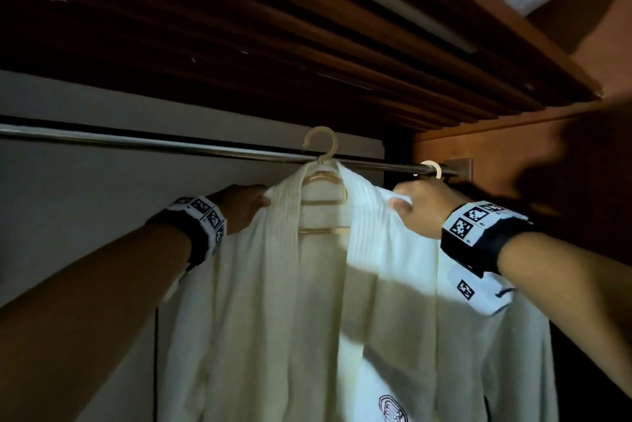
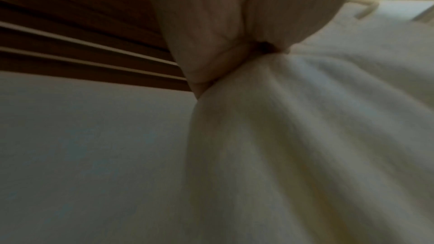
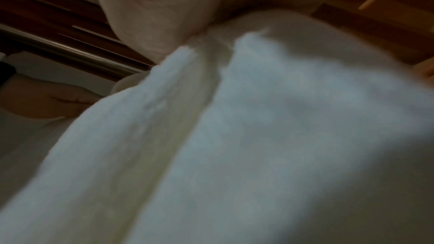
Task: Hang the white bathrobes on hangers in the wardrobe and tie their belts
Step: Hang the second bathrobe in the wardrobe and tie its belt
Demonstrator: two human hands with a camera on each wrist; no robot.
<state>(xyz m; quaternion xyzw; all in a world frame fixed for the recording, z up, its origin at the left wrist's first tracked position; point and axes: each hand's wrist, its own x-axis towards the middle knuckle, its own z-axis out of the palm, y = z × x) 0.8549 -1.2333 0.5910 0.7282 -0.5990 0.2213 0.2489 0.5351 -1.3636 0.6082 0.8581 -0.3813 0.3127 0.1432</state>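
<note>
A cream-white terry bathrobe (image 1: 307,302) with a ribbed shawl collar and a dark oval emblem low on its front hangs open on a pale translucent plastic hanger (image 1: 323,179), whose hook rises just in front of the metal wardrobe rail (image 1: 154,143). The left hand (image 1: 241,208) has its grip closed on the robe's left shoulder; the right hand (image 1: 422,208) pinches bunched cloth at the right shoulder. The robe spreads between both grips, draping below them. A second pale hook (image 1: 432,168) sits on the rail beside the right hand.
</note>
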